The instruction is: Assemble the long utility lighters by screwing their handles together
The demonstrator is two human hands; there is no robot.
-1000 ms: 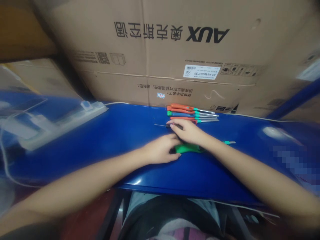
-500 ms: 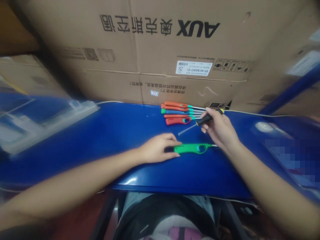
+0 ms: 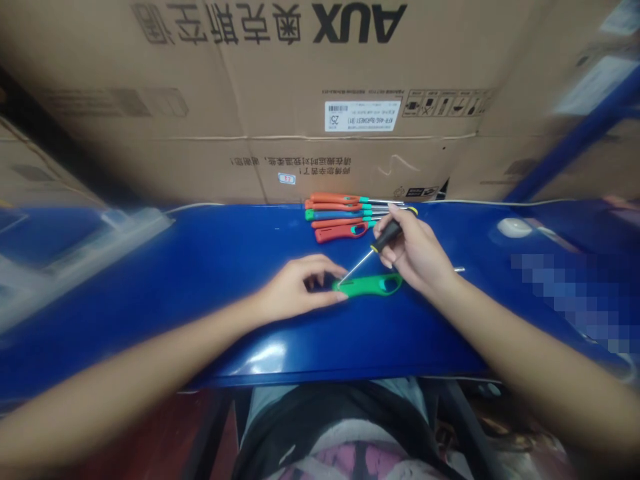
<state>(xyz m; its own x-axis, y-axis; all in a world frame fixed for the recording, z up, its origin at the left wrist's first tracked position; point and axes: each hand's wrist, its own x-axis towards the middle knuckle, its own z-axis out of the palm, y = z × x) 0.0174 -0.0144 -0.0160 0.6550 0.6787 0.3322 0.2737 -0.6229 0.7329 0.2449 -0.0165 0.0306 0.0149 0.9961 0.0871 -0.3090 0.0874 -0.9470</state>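
A green long-nosed lighter (image 3: 370, 286) lies flat on the blue table (image 3: 200, 267). My left hand (image 3: 295, 291) pinches its left end, fingers closed round it. My right hand (image 3: 417, 253) grips a small screwdriver (image 3: 383, 238) with a black and yellow handle. Its thin metal shaft slants down to the left, and the tip touches the lighter's left end, close to my left fingertips.
Several orange, blue and green lighters (image 3: 340, 217) lie in a row at the back of the table, against a big cardboard box (image 3: 300, 100). A clear plastic case (image 3: 75, 247) sits blurred at the left. A white round object (image 3: 513, 227) rests at the right.
My right hand picked up the screwdriver from the table, swung it out to the right, then brought its tip down onto the green lighter's left end. My left hand stayed on the lighter.
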